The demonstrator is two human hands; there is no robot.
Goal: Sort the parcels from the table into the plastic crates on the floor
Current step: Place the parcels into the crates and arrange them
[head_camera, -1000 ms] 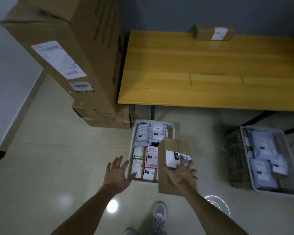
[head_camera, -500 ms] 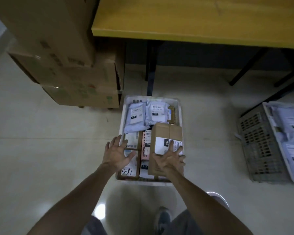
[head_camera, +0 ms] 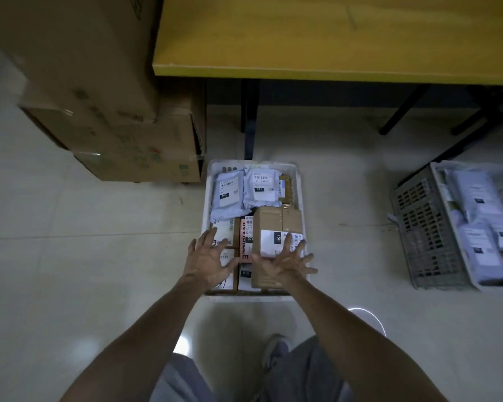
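A brown cardboard parcel (head_camera: 276,224) with a white label lies in the right half of the white plastic crate (head_camera: 300,187) on the floor. My right hand (head_camera: 285,262) lies flat on the parcel's near end, fingers spread and straight. My left hand (head_camera: 208,261) hovers open over the crate's near left part, above small boxed parcels; contact cannot be judged. Grey mailer bags (head_camera: 228,192) fill the crate's far end. A second, grey crate (head_camera: 418,227) with grey mailers stands at the right.
The yellow wooden table (head_camera: 331,36) spans the top, its dark legs (head_camera: 250,123) just behind the white crate. Large stacked cardboard boxes (head_camera: 105,111) stand at the left. Pale tiled floor surrounds the crates. My shoe (head_camera: 273,351) is below.
The brown parcel went from above the crate's near edge down into its right half. My head tilted down and closer. Both hands moved forward over the crate.
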